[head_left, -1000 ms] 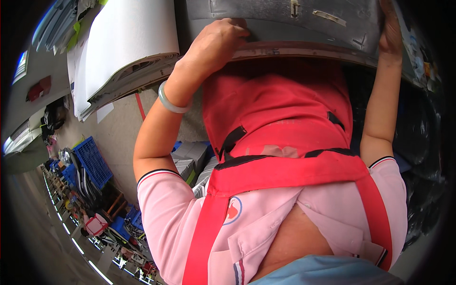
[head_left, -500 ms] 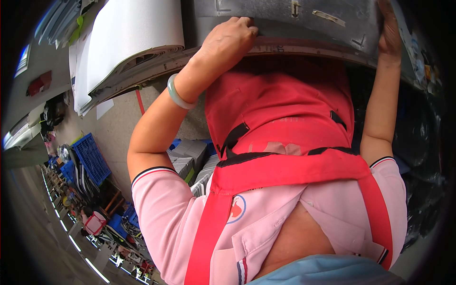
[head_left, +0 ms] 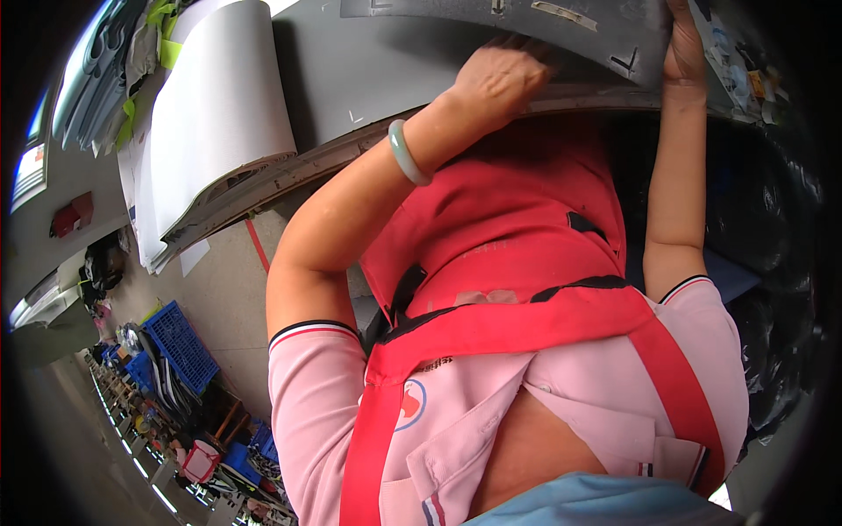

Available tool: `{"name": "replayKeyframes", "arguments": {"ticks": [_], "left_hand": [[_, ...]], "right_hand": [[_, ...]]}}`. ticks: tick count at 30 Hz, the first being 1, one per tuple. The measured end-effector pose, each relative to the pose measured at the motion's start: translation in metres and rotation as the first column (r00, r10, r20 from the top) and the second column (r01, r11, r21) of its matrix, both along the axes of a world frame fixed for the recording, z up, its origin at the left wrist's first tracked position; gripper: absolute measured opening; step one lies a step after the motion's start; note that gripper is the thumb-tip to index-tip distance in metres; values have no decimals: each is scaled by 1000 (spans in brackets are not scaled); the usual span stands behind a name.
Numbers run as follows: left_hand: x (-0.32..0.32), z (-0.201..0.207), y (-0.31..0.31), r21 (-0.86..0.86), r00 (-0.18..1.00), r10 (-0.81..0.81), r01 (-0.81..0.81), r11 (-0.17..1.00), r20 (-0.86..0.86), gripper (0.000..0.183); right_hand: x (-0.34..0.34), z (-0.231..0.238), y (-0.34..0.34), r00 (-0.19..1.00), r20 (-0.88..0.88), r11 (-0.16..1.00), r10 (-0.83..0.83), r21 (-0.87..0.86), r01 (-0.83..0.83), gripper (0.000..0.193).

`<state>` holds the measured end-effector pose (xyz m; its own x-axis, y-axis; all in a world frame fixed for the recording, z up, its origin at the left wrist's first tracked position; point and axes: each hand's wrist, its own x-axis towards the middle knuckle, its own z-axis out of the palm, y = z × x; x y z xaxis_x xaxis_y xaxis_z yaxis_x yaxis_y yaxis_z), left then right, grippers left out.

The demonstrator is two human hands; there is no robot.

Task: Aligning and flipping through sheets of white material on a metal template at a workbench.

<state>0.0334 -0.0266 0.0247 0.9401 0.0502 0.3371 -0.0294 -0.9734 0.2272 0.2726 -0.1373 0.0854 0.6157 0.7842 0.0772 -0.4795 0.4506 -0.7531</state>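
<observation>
A thin dark grey sheet (head_left: 579,39) with slots and white L-shaped marks lies at the top of the view, its far part cut off by the frame. My right hand (head_left: 683,48) grips its right edge, with the fingertips partly out of view. Close to the sheet's near edge is my left hand (head_left: 502,81), a pale green bangle (head_left: 407,153) on its wrist. Motion smears its fingers, so whether they hold the sheet is unclear. Beneath the sheet spreads a grey work surface (head_left: 368,74), with another small white L-shaped mark near its front edge.
White sheet material (head_left: 219,105), folded or rolled, stands at the table's left. Folded grey-blue pieces (head_left: 96,79) are beyond it. Small scraps (head_left: 754,83) lie at the far right, above black plastic bags (head_left: 772,219). A blue crate (head_left: 181,346) stands on the floor at left.
My left hand has moved right along the sheet's near edge and is now blurred. More grey surface shows left of the sheet. My right hand stays at the right edge; the view has shifted.
</observation>
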Motion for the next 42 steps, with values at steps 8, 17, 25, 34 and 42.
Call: {"name": "replayKeyframes", "arguments": {"ticks": [8,17,25,34,42], "left_hand": [[137,-11,-45,47,994,-27,22,999,106,37],[124,-15,51,-334,939,315,-255,908,139,39],[-111,80,296,-623,520,753,-447,642,403,41],[-519,93,321,-644,-330,943,-732,-222,50,26],[-554,17,283,-81,-542,840,-837,-542,-19,80]], "right_hand": [[13,-17,-40,979,-203,995,21,97,-2,40],[59,-112,-75,962,-259,974,-89,-226,29,58],[131,-165,-89,945,-328,989,16,-134,-63,53],[155,-159,-101,940,-335,964,64,-224,-145,59],[72,-62,-37,933,-328,904,149,-337,-262,52]]}}
